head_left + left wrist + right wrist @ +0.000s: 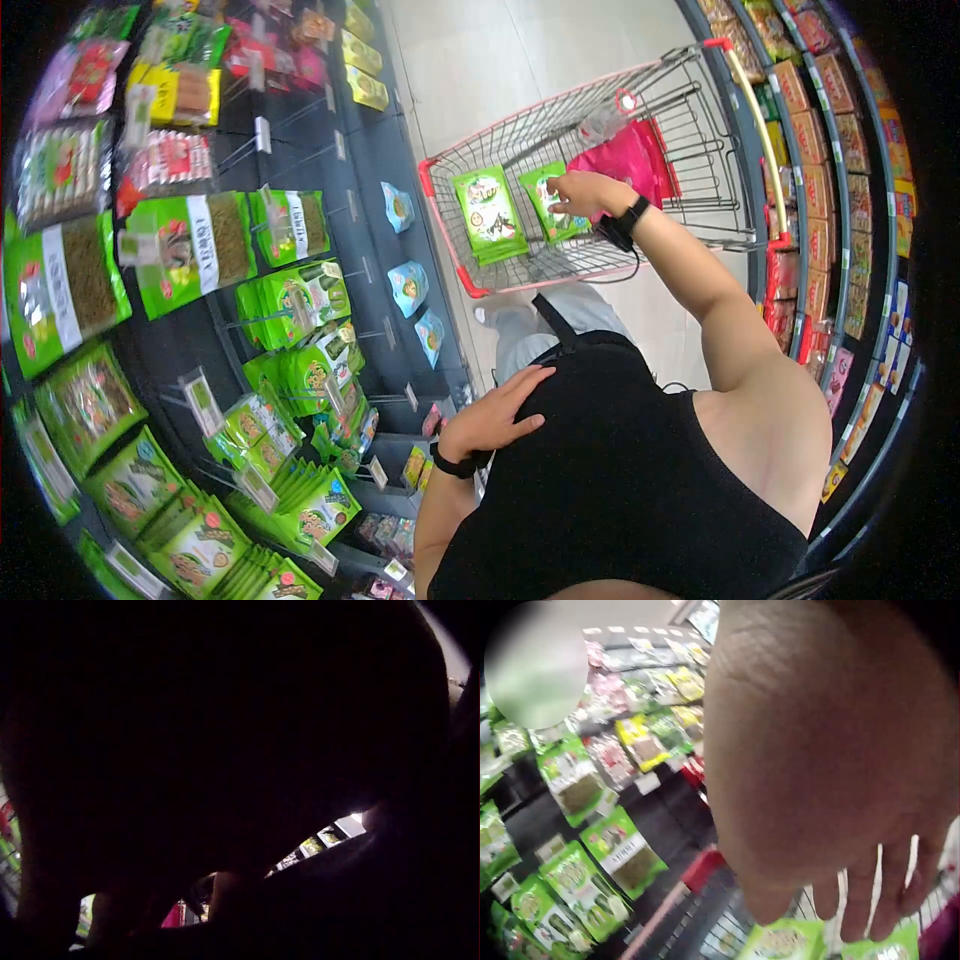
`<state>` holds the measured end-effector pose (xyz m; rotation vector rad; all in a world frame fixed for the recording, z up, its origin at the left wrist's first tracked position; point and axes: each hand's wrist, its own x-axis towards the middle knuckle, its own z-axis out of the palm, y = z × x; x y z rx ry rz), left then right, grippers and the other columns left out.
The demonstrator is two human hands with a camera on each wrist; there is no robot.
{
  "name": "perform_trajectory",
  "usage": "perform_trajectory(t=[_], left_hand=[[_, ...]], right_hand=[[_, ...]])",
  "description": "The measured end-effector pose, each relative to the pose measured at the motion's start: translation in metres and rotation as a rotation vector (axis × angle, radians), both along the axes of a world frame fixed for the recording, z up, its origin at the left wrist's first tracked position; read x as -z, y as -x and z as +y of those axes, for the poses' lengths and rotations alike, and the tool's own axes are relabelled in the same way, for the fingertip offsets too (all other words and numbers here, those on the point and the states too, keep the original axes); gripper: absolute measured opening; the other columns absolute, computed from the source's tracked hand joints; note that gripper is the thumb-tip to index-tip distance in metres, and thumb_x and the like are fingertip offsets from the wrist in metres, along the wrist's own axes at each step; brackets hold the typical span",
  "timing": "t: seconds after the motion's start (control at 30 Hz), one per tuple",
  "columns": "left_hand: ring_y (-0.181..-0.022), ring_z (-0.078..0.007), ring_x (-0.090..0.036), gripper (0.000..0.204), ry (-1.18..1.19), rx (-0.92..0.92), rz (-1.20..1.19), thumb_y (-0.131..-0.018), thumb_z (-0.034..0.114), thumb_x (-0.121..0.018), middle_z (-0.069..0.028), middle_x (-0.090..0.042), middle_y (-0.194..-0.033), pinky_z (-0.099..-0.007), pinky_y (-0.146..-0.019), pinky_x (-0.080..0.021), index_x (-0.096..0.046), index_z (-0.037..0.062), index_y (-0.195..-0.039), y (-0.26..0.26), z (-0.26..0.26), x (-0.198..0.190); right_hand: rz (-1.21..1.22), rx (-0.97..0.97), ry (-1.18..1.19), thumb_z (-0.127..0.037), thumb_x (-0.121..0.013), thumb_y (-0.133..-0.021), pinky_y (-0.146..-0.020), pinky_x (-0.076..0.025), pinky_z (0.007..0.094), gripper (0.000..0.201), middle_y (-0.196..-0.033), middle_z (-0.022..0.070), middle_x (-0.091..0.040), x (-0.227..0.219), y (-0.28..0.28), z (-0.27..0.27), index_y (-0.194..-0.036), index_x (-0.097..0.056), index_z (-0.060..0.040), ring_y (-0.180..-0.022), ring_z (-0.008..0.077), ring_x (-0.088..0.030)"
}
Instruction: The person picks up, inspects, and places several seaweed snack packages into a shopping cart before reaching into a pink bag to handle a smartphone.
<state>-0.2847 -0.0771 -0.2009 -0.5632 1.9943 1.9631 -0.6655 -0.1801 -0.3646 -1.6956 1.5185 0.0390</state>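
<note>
My right hand (590,195) reaches over the shopping cart (600,100), and its fingertips overlap a green snack pack (550,225) lying in it. In the right wrist view the fingers (870,900) extend slightly apart, with nothing gripped between them. A second, larger green pack (490,215) lies beside the first, toward the shelf. A bright pink bag (625,165) and a clear plastic bottle (603,123) are also in the cart. Against the black top (620,470) rests my left hand (497,410), its fingers loosely spread. The left wrist view is almost wholly dark.
Shelves on the left carry hanging green bags (300,300) of dried food, with several blue packs (408,290) on a lower ledge. Boxed goods (815,180) line the shelf on the right. Pale floor tiles (460,50) show beyond the cart, whose handle (765,140) is at right.
</note>
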Motion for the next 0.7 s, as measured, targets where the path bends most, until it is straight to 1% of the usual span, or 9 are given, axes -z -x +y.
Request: perform_trajectory(t=[0.1,0.13,0.2,0.27,0.37,0.4,0.47,0.57,0.7], left_hand=[[-0.15,-0.042,-0.035,0.075,-0.109,-0.021,0.0,-0.097,0.031,-0.065,-0.0239,-0.031,-0.164,-0.0445,-0.122,-0.032,-0.031,0.0101,-0.16,0.02,-0.009,0.007],[-0.152,-0.0403,-0.032,0.078,-0.167,-0.043,-0.01,-0.096,0.038,-0.064,-0.0232,-0.031,-0.165,-0.045,-0.123,-0.029,-0.03,0.0082,-0.161,0.026,-0.01,0.011],[-0.156,-0.0369,-0.027,0.087,-0.276,-0.095,-0.034,-0.095,0.052,-0.062,-0.0217,-0.03,-0.166,-0.046,-0.126,-0.023,-0.029,0.0044,-0.161,0.034,-0.011,0.017],[-0.155,-0.0381,-0.029,0.083,-0.289,-0.107,-0.036,-0.095,0.042,-0.066,-0.0224,-0.027,-0.167,-0.0448,-0.125,-0.026,-0.03,0.0062,-0.161,0.042,-0.011,0.019],[-0.155,-0.0386,-0.029,0.082,-0.335,-0.123,-0.053,-0.094,0.037,-0.067,-0.0229,-0.026,-0.168,-0.0444,-0.124,-0.026,-0.03,0.007,-0.161,0.054,-0.013,0.021],[-0.155,-0.0385,-0.028,0.082,-0.35,-0.13,-0.055,-0.094,0.037,-0.067,-0.0229,-0.026,-0.168,-0.0445,-0.125,-0.026,-0.03,0.007,-0.161,0.058,-0.013,0.021],[-0.155,-0.0385,-0.028,0.083,-0.372,-0.125,-0.084,-0.094,0.036,-0.068,-0.023,-0.025,-0.168,-0.0446,-0.124,-0.026,-0.03,0.0071,-0.161,0.065,-0.014,0.022],[-0.154,-0.0396,-0.028,0.083,-0.389,-0.101,-0.131,-0.094,0.034,-0.069,-0.0228,-0.025,-0.168,-0.0449,-0.124,-0.028,-0.03,0.0071,-0.161,0.076,-0.018,0.019],[-0.154,-0.0401,-0.029,0.082,-0.407,-0.138,-0.119,-0.094,0.032,-0.069,-0.0225,-0.024,-0.169,-0.0454,-0.124,-0.028,-0.03,0.0074,-0.161,0.075,-0.01,0.022]], right_hand=[[-0.076,0.078,-0.057,-0.043,-0.061,-0.096,-0.093,-0.054,0.049,0.05,-0.112,0.0262,-0.072,0.142,0.025,0.007,-0.114,-0.07,0.0029,-0.106,0.0435,-0.068],[-0.104,0.132,-0.14,-0.043,-0.06,-0.096,-0.094,-0.053,0.0488,0.05,-0.111,0.0265,-0.072,0.176,0.028,0.007,-0.11,-0.071,0.0034,-0.108,0.0436,-0.068],[-0.194,0.425,-0.219,-0.041,-0.06,-0.093,-0.093,-0.054,0.0507,0.049,-0.111,0.0296,-0.071,0.281,0.042,0.036,-0.108,-0.073,0.0039,-0.106,0.0453,-0.068],[-0.103,0.548,-0.386,-0.038,-0.064,-0.088,-0.095,-0.053,0.0503,0.048,-0.111,0.0315,-0.071,0.299,0.049,0.053,-0.105,-0.073,0.0058,-0.11,0.0447,-0.068],[0.028,0.634,-0.357,-0.041,-0.067,-0.088,-0.091,-0.055,0.0486,0.052,-0.111,0.0314,-0.071,0.381,0.046,0.073,-0.109,-0.072,0.0069,-0.111,0.0435,-0.069],[0.003,0.71,-0.332,-0.041,-0.065,-0.09,-0.095,-0.054,0.0489,0.068,-0.119,0.0332,-0.069,0.374,0.04,0.071,-0.13,-0.058,0.0131,-0.113,0.0461,-0.067],[0.077,0.913,-0.441,-0.043,-0.065,-0.09,-0.102,-0.051,0.0479,0.09,-0.13,0.036,-0.062,0.35,0.022,0.061,-0.145,-0.028,0.0173,-0.118,0.0463,-0.065],[0.188,0.882,-0.594,-0.045,-0.068,-0.089,-0.106,-0.049,0.0467,0.099,-0.137,0.0361,-0.057,0.354,0.01,0.057,-0.146,-0.011,0.0142,-0.125,0.0452,-0.061],[0.143,0.951,-0.663,-0.036,-0.078,-0.079,-0.11,-0.048,0.0455,0.104,-0.141,0.0286,-0.058,0.359,0.003,0.054,-0.154,-0.018,0.0036,-0.128,0.0394,-0.061]])
